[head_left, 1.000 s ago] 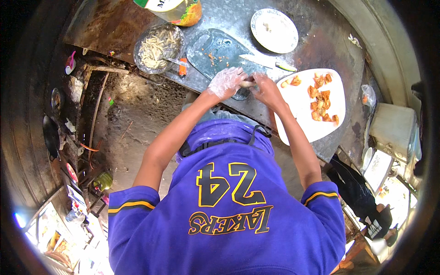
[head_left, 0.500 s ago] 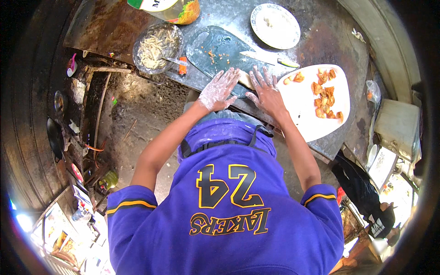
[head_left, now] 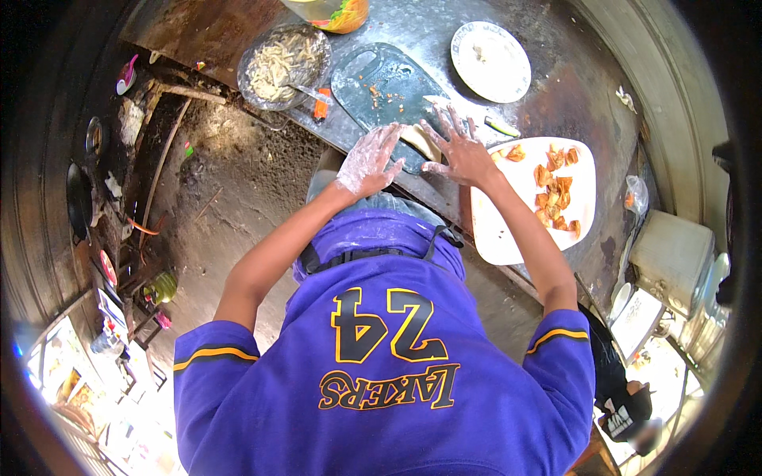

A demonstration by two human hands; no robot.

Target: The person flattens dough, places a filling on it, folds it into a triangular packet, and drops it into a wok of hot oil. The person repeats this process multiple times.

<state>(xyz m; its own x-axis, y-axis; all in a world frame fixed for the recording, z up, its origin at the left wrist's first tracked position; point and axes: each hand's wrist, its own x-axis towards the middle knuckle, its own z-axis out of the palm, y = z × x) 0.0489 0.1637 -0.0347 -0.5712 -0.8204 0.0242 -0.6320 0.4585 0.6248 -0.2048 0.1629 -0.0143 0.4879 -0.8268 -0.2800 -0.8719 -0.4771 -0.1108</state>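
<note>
My left hand (head_left: pixel 370 161), dusted white, is stretched out at the near end of a dark green cutting board (head_left: pixel 373 73). A pale, flattened piece of dough (head_left: pixel 421 143) lies on the board between my hands. My right hand (head_left: pixel 462 154) has its fingers spread, with the thumb by the dough's near right side; whether it touches is hard to tell. Brown crumbs (head_left: pixel 381 97) are scattered on the board. A knife with a green handle (head_left: pixel 501 127) lies beyond my right fingers, its blade partly hidden by them.
A glass bowl of pale strips (head_left: pixel 274 71) with a spoon stands left of the board, beside an orange object (head_left: pixel 321 105). A white plate (head_left: pixel 508 87) with white residue is at the back. Right, a white tray (head_left: pixel 508 238) holds fried pieces. Another person (head_left: pixel 623 397) is at the lower right.
My hands have drawn slightly apart, and the right fingers are more spread. The dough between them shows more. The whole view has shifted a little.
</note>
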